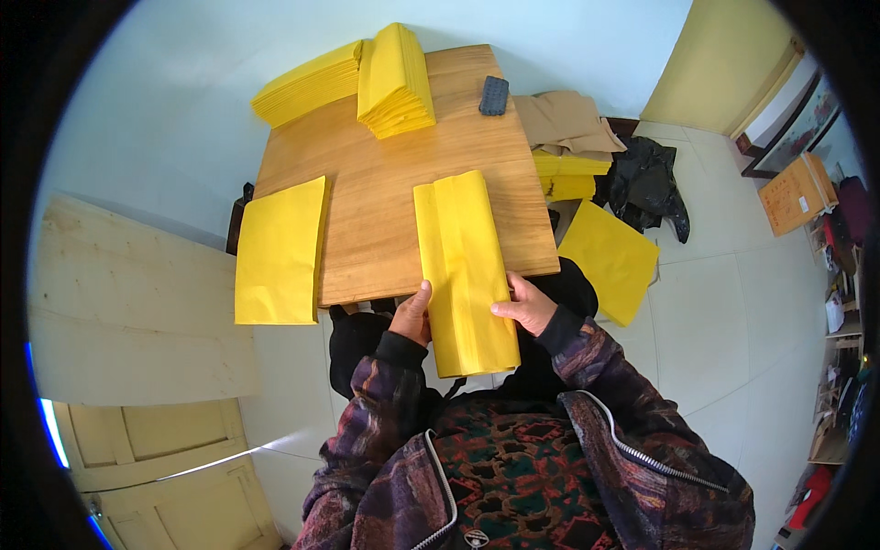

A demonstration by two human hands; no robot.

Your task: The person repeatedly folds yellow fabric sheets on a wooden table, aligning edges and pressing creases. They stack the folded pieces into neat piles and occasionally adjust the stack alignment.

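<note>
Between my two hands is a folded yellow paper bundle (459, 261), its far end resting on the wooden table (371, 247) and its near end jutting past the edge over my lap. My left hand (412, 315) grips its left side, thumb on top and fingers hidden underneath. On the right side, my right hand (526, 304) holds it with the thumb lying across the upper face. A flat yellow paper stack (282, 254) lies to the left, overhanging the table's front left corner.
Folded yellow stacks (399, 82) stand at the table's back, near a dark grey block (493, 95). Right of the table are brown paper (567, 120), more yellow paper (610, 258) and a black plastic bag (645, 179). A cardboard box (797, 194) sits farther right.
</note>
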